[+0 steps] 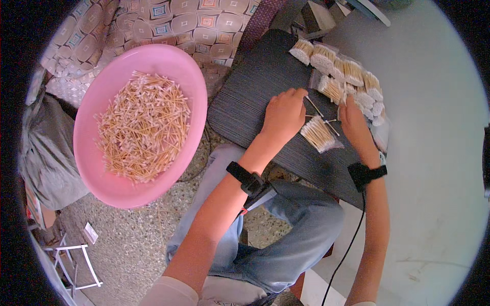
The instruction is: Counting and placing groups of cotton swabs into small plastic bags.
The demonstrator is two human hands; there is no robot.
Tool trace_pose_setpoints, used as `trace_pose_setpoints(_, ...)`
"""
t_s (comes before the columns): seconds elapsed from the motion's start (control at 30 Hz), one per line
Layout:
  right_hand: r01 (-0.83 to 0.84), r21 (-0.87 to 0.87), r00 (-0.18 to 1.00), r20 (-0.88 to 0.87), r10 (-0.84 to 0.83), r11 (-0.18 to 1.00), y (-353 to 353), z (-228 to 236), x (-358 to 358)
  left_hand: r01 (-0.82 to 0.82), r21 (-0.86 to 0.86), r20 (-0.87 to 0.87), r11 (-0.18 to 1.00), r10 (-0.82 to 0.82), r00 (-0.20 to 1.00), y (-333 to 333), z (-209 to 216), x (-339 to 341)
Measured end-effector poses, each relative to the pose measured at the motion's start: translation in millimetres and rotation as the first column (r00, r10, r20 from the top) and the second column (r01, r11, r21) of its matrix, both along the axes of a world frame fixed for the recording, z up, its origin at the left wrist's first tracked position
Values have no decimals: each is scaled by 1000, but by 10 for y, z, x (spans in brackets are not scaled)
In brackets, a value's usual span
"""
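Note:
My left hand is over the dark board with its fingers curled closed. A loose cotton swab lies right by its fingertips, and what the fingers hold is hidden. Just right of it rests a small clear bag of cotton swabs, with a few loose swabs across its upper end. My right hand reaches to the near side of the piled packs, its fingertips pinched together. Something pale shows at those fingertips, too small to name. Bundled packs of cotton swabs are heaped beyond both hands.
A pink oval basin full of loose cotton swabs stands at the left. The dark ribbed board sits beside a pale wall. Patterned cloth lies behind the basin. A black cable hangs from my right wristband.

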State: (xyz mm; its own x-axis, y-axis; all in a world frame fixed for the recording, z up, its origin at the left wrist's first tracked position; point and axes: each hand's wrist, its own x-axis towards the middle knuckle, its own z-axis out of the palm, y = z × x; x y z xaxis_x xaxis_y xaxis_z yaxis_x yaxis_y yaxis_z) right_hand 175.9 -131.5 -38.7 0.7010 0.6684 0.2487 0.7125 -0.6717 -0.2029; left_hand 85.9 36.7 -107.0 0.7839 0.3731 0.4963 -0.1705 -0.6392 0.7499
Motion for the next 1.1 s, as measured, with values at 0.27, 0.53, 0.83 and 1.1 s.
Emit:
trace_pose_setpoints(0.27, 23, -377, 984, -156, -88, 926, -742, -65, -202, 262, 147, 160, 954, -284, 945, -242, 163, -12)
trace_pose_setpoints(0.53, -95, -168, 994, -68, 85, 981, -535, -2, -278, 374, 287, -25, 882, -384, 923, -457, 94, -60)
trace_pose_setpoints(0.83, -312, -34, 950, -40, 310, 950, 124, -172, -202, 324, 349, 8, 879, -349, 937, -97, 110, -218)
trace_pose_setpoints(1.1, -344, -77, 936, -103, 335, 936, 144, -234, -112, 300, 257, -42, 919, -299, 953, 65, 156, -296)
